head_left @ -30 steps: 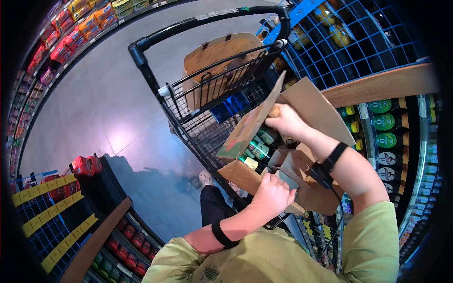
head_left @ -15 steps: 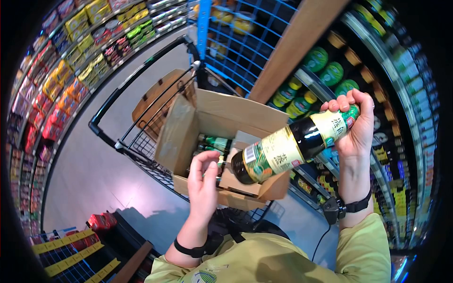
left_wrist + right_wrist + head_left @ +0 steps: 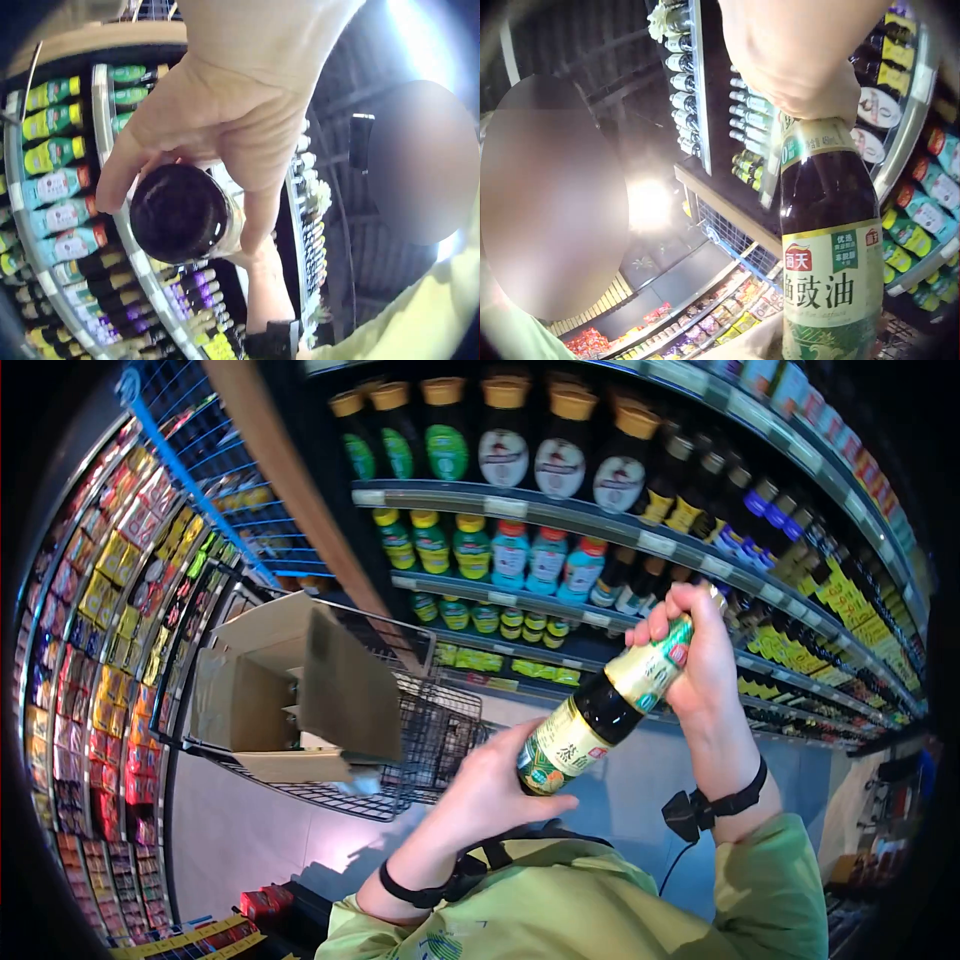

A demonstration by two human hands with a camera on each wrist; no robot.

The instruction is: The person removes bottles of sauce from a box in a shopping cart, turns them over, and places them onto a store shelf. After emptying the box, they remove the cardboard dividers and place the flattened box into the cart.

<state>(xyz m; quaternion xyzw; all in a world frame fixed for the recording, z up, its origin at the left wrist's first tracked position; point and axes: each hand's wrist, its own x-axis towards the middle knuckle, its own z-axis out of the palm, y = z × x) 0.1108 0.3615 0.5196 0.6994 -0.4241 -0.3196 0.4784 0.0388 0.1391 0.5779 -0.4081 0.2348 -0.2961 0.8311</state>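
Observation:
My right hand [image 3: 695, 655] grips a dark soy sauce bottle [image 3: 565, 740] by its neck and holds it tilted in front of me, base down to the left. Cream and green labels wrap the bottle, and the right wrist view shows the large front label [image 3: 829, 289]. My left hand [image 3: 490, 785] is at the base with thumb and fingers spread to either side. From the left wrist, the round dark base [image 3: 180, 214] shows between those fingers. To the left, an open cardboard box [image 3: 350, 690] sits on a shopping cart [image 3: 440, 720], its inside mostly hidden by a raised flap.
Shelves of bottles [image 3: 560, 465] rise ahead and curve round to the right. A wooden post [image 3: 310, 480] and blue wire mesh [image 3: 190, 450] stand behind the cart. Packaged goods [image 3: 110, 690] fill shelves at the far left, and red packs [image 3: 265, 903] lie low at front.
My right hand has lifted the bottle out of the box, and my left hand has moved from the box to the bottle's base. My view has swung right towards the shelves, leaving the cart at left.

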